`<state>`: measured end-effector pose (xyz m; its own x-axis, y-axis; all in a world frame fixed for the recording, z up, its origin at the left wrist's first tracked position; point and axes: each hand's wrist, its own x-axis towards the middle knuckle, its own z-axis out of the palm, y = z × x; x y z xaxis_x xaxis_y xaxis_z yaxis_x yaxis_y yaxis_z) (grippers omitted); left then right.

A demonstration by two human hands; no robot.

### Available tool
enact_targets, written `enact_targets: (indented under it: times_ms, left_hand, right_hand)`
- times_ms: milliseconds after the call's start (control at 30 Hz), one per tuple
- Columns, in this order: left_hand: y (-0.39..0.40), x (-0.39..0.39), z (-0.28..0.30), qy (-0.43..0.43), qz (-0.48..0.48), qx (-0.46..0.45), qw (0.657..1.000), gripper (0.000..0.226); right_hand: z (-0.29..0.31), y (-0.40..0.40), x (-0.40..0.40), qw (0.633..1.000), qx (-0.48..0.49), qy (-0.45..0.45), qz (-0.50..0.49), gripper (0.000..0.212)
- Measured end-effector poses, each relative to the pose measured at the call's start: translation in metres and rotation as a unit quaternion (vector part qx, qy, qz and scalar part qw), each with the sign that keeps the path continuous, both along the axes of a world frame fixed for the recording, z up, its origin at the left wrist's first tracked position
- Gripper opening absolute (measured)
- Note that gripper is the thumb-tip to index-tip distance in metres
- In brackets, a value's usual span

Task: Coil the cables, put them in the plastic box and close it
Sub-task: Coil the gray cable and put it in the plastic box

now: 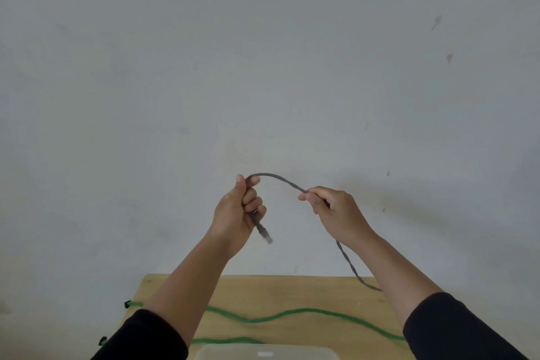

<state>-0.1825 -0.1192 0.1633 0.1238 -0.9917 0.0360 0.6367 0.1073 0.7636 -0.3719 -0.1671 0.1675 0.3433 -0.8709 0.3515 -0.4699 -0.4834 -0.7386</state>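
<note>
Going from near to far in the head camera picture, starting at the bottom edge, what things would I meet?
Plastic box → green cable on the wooden table → left hand and right hand, raised side by side and holding the grey cable → wall.

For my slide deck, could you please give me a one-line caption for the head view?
Both hands, left hand and right hand, hold a grey cable above the table; green cable uncoiled.

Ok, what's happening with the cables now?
Left hand and right hand grip grey cable, raised. Green cable uncoiled on table. Plastic box waiting.
</note>
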Motion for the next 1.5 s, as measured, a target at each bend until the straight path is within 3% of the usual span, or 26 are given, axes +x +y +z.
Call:
enact_targets:
  times_ms: [167, 267, 500, 633, 800, 1000, 1100, 1200, 1367, 1500]
  left_hand:
    - [0.002, -0.009, 0.021, 0.062, -0.105, -0.032, 0.992, 0.045]
    - [0.0, -0.011, 0.037, 0.047, -0.133, -0.045, 0.989, 0.045]
    - [-0.024, 0.017, 0.053, 0.023, 0.059, -0.065, 0.996, 0.02]
    - [-0.029, 0.029, 0.045, -0.139, 0.123, -0.052, 0.981, 0.018]
    - [-0.017, 0.008, 0.029, -0.385, 0.042, -0.071, 0.919, 0.03]
    - [0.001, -0.012, 0.029, -0.511, -0.088, -0.054, 0.853, 0.082]
    - [0.004, -0.02, 0.022, -0.519, -0.135, -0.057, 0.842, 0.093]
    - [0.007, -0.026, 0.018, -0.484, -0.14, -0.062, 0.861, 0.092]
    - [0.013, -0.028, 0.023, -0.361, -0.148, -0.078, 0.917, 0.067]
    - [0.018, -0.025, 0.03, -0.305, -0.149, -0.068, 0.938, 0.048]
  right_hand:
    - [0.0, -0.006, 0.009, 1.0, -0.01, 0.018, 0.002, 0.024]
    - [0.001, -0.006, 0.012, 0.999, -0.004, 0.038, 0.023, 0.025]
    - [0.012, 0.002, 0.012, 0.989, 0.017, 0.128, 0.075, 0.027]
    - [0.025, 0.008, 0.013, 0.976, -0.017, 0.192, 0.104, 0.027]
    - [0.06, 0.008, 0.025, 0.954, -0.098, 0.251, 0.129, 0.025]
    - [0.083, 0.005, 0.021, 0.954, -0.081, 0.25, 0.142, 0.026]
    - [0.094, 0.005, 0.019, 0.962, -0.058, 0.229, 0.138, 0.024]
    - [0.099, 0.005, 0.018, 0.971, -0.028, 0.196, 0.135, 0.023]
    - [0.088, 0.0, 0.013, 0.985, -0.012, 0.115, 0.131, 0.027]
    - [0.081, 0.0, 0.01, 0.989, 0.003, 0.072, 0.128, 0.024]
